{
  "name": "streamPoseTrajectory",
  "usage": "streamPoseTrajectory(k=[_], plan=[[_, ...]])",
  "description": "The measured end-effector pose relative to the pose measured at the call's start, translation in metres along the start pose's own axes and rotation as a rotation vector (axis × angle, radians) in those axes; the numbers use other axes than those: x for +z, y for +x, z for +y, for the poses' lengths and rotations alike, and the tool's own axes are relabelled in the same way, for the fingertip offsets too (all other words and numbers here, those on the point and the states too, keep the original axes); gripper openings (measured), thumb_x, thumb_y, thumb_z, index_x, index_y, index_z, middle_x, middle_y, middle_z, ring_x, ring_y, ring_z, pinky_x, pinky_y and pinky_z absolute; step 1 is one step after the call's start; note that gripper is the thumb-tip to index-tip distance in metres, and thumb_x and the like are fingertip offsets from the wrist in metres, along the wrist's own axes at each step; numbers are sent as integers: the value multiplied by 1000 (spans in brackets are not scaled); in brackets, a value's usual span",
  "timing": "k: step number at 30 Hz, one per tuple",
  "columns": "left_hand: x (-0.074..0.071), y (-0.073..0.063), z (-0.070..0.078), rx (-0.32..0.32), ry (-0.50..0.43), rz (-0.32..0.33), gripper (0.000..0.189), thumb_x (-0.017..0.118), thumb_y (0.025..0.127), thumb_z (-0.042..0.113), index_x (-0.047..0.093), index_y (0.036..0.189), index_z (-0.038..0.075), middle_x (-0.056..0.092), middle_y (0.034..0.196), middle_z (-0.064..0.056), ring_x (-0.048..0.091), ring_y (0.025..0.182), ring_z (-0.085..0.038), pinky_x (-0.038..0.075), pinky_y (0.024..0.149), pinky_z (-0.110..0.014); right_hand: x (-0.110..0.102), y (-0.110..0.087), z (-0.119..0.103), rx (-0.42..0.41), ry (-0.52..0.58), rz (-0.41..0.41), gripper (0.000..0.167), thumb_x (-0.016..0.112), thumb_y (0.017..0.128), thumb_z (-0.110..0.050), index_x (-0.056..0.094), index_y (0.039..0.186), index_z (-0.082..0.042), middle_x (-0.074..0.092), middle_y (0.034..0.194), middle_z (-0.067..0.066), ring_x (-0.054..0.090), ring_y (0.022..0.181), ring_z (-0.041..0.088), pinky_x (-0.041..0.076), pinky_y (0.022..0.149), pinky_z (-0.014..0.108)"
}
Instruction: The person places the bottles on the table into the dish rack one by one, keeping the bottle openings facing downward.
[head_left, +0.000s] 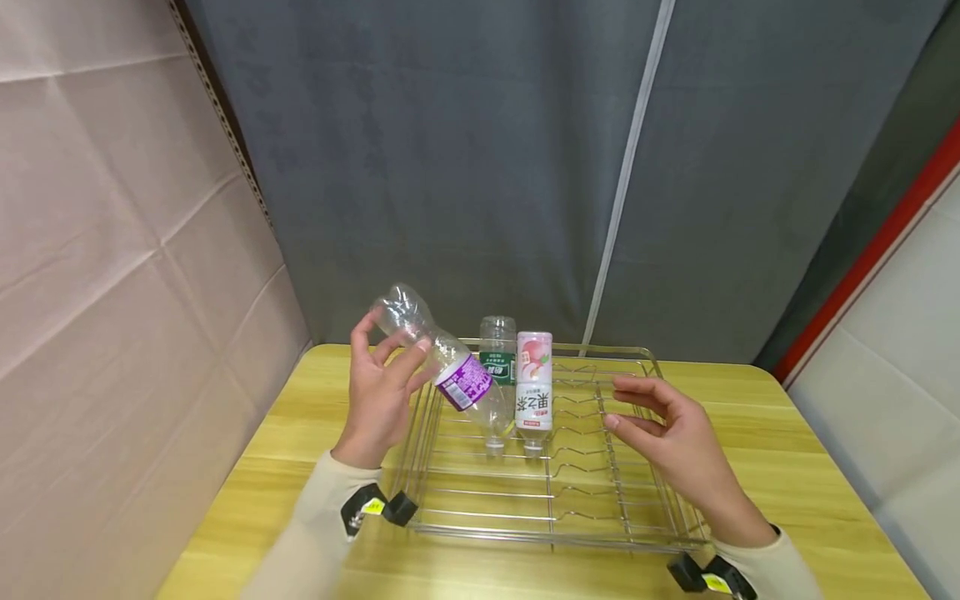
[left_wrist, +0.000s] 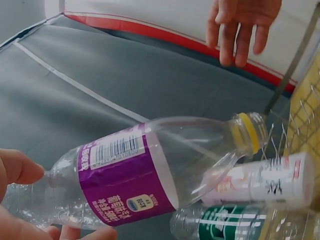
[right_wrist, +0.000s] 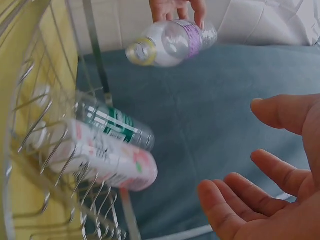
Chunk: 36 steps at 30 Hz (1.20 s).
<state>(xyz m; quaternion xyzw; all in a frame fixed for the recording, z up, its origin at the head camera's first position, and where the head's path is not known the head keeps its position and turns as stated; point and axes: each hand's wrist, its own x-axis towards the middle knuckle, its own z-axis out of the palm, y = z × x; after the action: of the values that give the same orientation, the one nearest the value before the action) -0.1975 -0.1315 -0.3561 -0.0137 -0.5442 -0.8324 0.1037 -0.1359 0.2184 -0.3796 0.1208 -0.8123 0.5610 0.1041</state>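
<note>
My left hand grips a clear plastic bottle with a purple label near its base. The bottle is tilted, its uncapped neck with a yellow ring pointing down and right over the wire rack. Two bottles lie side by side on the rack: a clear bottle with a green label and a pink and white bottle, necks toward me. Over the rack's right side, my right hand holds nothing, its fingers loosely bent and apart from the thumb.
The metal rack has wavy wires and a raised rim, and stands on a yellow wooden table. A grey curtain hangs behind it. Pale fabric covers the left side, and a white wall with a red strip is at right.
</note>
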Motion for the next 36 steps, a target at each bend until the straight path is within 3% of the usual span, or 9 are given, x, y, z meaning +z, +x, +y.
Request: streamPoseTrajectory(k=[12, 22, 25, 31, 34, 36], plan=[[-17, 32, -3, -48, 263, -64, 87, 75, 93, 1, 29, 161, 28, 50, 143, -16, 64, 123, -32, 65, 92, -46, -32, -11, 31, 159, -131, 32, 49, 76, 99, -29, 61, 141, -8, 62, 133, -15, 61, 115, -10, 56, 87, 10], [-21, 59, -19, -126, 479, -167, 91, 77, 95, 11, 23, 166, 28, 51, 149, -16, 61, 133, -37, 59, 103, -56, -56, -14, 56, 216, -147, 92, 53, 75, 101, -30, 58, 145, -5, 59, 125, -31, 58, 112, -15, 56, 83, 9], [-19, 66, -25, -136, 509, -181, 91, 78, 94, 12, 25, 165, 27, 51, 149, -15, 62, 131, -37, 60, 100, -53, -61, -16, 64, 255, -162, 95, 56, 75, 100, -32, 56, 146, -5, 56, 121, -36, 57, 110, -18, 56, 81, 10], [-13, 77, -34, -140, 558, -195, 91, 79, 92, 8, 27, 165, 25, 53, 148, -16, 67, 117, -34, 63, 84, -37, -65, -20, 79, 304, -188, 93, 62, 75, 100, -35, 55, 148, -3, 53, 117, -39, 54, 107, -21, 55, 80, 8], [-10, 81, -39, -147, 585, -196, 91, 78, 92, 8, 27, 165, 25, 54, 149, -16, 69, 112, -33, 63, 86, -41, -66, -21, 89, 319, -219, 85, 64, 75, 100, -38, 54, 149, -4, 52, 116, -40, 53, 104, -23, 53, 79, 7], [-9, 83, -42, -152, 604, -195, 91, 78, 92, 9, 27, 165, 25, 54, 149, -16, 69, 113, -33, 62, 92, -48, -65, -21, 95, 314, -234, 80, 63, 75, 100, -36, 54, 150, -3, 57, 120, -33, 53, 103, -23, 53, 78, 7]])
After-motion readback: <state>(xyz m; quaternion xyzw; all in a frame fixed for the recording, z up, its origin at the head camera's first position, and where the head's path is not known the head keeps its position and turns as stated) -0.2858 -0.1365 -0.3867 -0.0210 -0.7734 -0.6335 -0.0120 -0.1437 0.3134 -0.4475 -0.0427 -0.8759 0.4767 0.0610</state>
